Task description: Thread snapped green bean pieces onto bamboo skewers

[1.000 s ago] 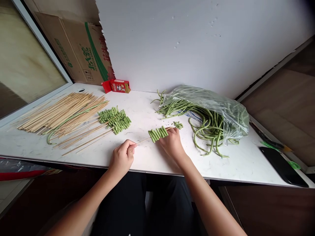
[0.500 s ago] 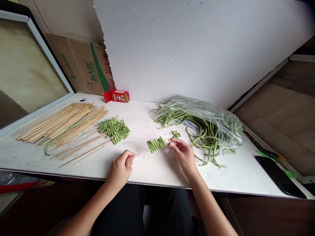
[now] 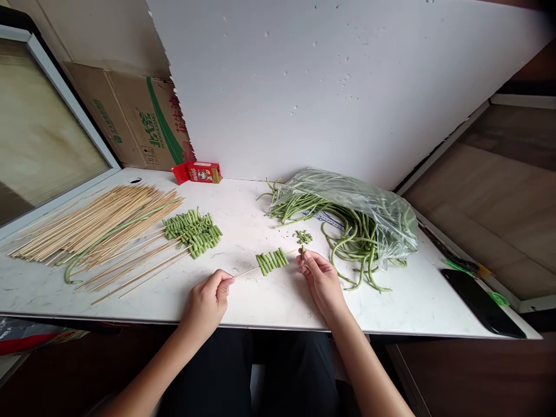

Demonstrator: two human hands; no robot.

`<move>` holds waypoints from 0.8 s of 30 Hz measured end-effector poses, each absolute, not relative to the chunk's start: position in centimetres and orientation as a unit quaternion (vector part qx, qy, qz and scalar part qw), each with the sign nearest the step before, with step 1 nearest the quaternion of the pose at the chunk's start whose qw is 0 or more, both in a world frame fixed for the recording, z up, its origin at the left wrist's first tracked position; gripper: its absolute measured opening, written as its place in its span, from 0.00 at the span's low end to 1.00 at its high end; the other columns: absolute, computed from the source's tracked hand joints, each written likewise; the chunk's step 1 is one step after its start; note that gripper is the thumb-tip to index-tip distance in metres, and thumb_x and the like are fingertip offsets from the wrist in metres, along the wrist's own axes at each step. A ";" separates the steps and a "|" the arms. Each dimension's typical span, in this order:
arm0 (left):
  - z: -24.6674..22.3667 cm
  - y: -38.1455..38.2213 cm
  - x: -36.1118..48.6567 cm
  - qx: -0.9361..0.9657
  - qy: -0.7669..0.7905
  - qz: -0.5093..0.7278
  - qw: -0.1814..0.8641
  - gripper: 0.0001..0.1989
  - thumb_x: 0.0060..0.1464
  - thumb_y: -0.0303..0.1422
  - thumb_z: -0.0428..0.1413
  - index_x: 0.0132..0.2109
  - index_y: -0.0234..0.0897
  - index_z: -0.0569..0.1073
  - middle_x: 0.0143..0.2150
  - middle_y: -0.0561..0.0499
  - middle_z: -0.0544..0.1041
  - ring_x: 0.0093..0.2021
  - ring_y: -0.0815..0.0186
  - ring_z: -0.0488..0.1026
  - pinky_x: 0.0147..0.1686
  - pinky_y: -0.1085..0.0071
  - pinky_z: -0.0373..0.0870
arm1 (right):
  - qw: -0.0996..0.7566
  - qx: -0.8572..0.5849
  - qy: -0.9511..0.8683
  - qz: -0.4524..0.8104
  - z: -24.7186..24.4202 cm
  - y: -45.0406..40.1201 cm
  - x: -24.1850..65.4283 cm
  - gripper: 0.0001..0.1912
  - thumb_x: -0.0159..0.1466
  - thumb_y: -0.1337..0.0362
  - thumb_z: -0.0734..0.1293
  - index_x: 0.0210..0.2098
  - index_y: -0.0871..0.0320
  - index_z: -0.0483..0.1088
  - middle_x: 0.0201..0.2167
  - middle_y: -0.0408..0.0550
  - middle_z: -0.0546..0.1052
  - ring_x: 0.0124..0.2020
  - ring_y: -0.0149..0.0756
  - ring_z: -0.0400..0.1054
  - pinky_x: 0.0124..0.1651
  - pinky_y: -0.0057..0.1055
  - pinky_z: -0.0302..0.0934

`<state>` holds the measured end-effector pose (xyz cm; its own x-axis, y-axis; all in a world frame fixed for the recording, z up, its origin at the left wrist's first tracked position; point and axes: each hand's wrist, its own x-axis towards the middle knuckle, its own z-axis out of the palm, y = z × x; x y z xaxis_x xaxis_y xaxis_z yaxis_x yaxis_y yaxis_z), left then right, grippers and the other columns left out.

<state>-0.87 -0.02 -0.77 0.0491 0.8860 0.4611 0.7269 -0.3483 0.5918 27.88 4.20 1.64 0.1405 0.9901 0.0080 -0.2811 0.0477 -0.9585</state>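
My left hand pinches the lower end of a thin wooden skewer near the table's front edge. Several short green bean pieces sit side by side on that skewer, threaded crosswise. At the skewer's far end, my right hand is closed, with a short bean piece between thumb and fingers. Whether the tip touches this piece is hard to make out. To the left lie finished skewers packed with bean pieces, their bare sticks pointing left.
Loose bamboo skewers spread at the left, a long bean across them. Long beans spill from a clear plastic bag at the right. Bean trimmings, a red box, a black phone and a cardboard box are around.
The view has shifted slightly. In my right hand the bean piece now stands more upright by the skewer's tip. My left hand keeps its grip on the skewer.
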 end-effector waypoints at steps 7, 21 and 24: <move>-0.9 -0.1 -0.9 0.730 0.562 0.380 0.087 0.12 0.72 0.34 0.50 0.40 0.40 0.74 0.31 0.52 0.81 0.30 0.65 0.78 0.32 0.71 0.68 | 0.601 -0.446 -0.415 0.518 0.8 4.4 28.1 0.16 0.64 0.47 0.76 0.34 0.54 0.81 0.38 0.48 0.81 0.43 0.42 0.73 0.45 0.36 0.66; -0.5 -0.2 -0.7 0.732 0.554 0.384 0.092 0.11 0.72 0.33 0.51 0.39 0.41 0.75 0.31 0.52 0.81 0.30 0.65 0.78 0.32 0.72 0.69 | 0.602 -0.461 -0.428 0.492 -0.4 4.5 28.5 0.16 0.63 0.48 0.78 0.44 0.50 0.84 0.35 0.45 0.81 0.35 0.38 0.70 0.45 0.38 0.66; -0.5 -0.2 -0.7 0.732 0.556 0.382 0.088 0.11 0.72 0.33 0.51 0.39 0.40 0.75 0.31 0.52 0.81 0.30 0.65 0.78 0.33 0.72 0.69 | 0.599 -0.467 -0.427 0.491 -0.5 4.4 28.5 0.17 0.63 0.48 0.78 0.44 0.51 0.84 0.36 0.47 0.82 0.37 0.40 0.71 0.45 0.39 0.66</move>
<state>-0.71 -0.23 -0.48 0.0884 0.8826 0.4618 0.7476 -0.3652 0.5548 28.52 4.43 -0.48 0.1523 0.9869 0.0532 -0.1896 0.0820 -0.9784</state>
